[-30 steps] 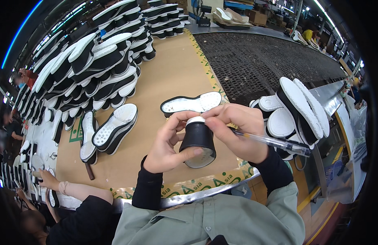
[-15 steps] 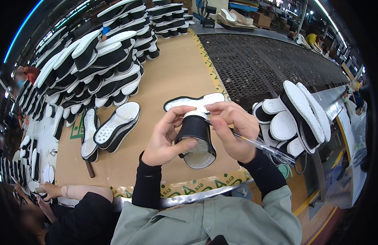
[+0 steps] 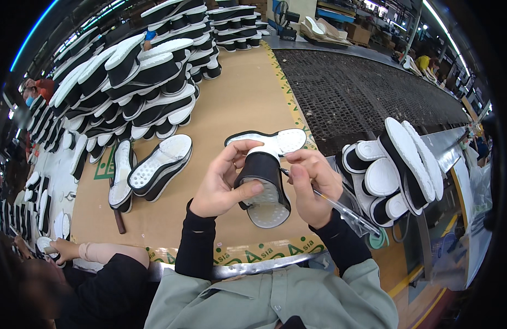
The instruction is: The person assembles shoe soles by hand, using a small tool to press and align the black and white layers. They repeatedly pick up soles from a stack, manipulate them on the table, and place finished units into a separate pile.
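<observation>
Left hand [image 3: 223, 183]: grip clasped around a black-and-white sole [image 3: 261, 169] above the worktop [image 3: 171, 227].
Right hand [image 3: 316, 189]: grip pinching a clear pen [image 3: 349, 214], contact with the sole unclear.
Second sole [image 3: 293, 141]: partly hidden behind the held one.
Blue basket [image 3: 444, 243]: blurred behind clear plastic [image 3: 449, 271], contents indistinct.

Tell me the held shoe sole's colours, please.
The shoe sole is black with white edging, clearest in the head view.

Loose sage-green shirt [image 3: 231, 308] with small round front buttons [image 3: 275, 308], snug long black sleeves [image 3: 197, 241] beneath.
</observation>
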Action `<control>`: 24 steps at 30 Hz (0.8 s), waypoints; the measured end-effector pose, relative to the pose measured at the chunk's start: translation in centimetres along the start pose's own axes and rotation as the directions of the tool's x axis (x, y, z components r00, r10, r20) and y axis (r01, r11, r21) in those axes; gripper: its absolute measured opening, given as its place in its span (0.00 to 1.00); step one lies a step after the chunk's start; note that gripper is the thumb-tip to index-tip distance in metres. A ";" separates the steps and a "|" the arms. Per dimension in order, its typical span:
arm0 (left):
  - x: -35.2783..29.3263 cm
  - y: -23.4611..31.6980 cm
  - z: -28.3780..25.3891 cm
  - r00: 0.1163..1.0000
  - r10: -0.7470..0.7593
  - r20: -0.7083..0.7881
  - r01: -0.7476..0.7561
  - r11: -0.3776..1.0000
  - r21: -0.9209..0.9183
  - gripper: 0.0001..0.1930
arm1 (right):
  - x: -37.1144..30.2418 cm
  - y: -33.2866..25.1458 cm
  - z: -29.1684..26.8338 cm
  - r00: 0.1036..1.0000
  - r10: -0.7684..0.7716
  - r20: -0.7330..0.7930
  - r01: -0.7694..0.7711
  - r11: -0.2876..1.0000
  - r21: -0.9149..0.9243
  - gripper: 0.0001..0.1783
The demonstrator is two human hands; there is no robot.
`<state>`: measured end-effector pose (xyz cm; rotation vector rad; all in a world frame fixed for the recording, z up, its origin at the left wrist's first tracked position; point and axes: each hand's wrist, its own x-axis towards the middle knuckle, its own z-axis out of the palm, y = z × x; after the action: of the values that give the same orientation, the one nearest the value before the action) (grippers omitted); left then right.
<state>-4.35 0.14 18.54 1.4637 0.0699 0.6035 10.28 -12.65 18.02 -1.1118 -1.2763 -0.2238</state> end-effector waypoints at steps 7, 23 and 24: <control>0.0 -0.5 -0.9 0.998 0.053 0.038 -0.052 0.998 -0.022 0.36 | 0.2 0.3 0.4 0.997 -0.070 0.035 0.070 0.997 -0.016 0.10; 0.2 -1.2 -2.2 0.998 0.051 0.032 -0.052 0.999 0.014 0.37 | -0.1 0.5 1.3 0.999 -0.008 -0.043 0.009 1.000 0.024 0.08; 0.2 -1.3 -2.2 0.998 0.050 0.025 -0.050 0.999 0.007 0.37 | -0.3 0.6 1.4 0.999 0.008 -0.038 -0.007 1.000 0.016 0.08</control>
<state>-4.61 2.24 17.07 1.4838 0.0161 0.6257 9.70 -11.46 17.35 -1.0940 -1.2381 -0.2283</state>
